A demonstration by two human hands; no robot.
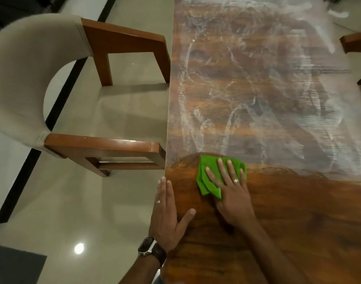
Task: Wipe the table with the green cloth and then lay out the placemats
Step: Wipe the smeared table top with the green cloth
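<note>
- Head view: wooden table (278, 222), dark glossy grain; far part filmed with whitish streaks, near part bare.
- Green cloth (211, 171), folded and crumpled, lies on the table near its left edge, at the boundary of the streaked area.
- Right hand (229, 187) presses flat on the cloth, fingers straight and spread, gripping nothing; ring on one finger.
- Left hand (168, 212) rests flat along the table's left edge, fingers straight and together, thumb out on the wood; ring and wristwatch (148, 247) worn.
- Armchair (52, 89) beside the table: curved beige upholstered back, angular brown wooden arms.
- Floor (73, 201): pale glossy tile.
</note>
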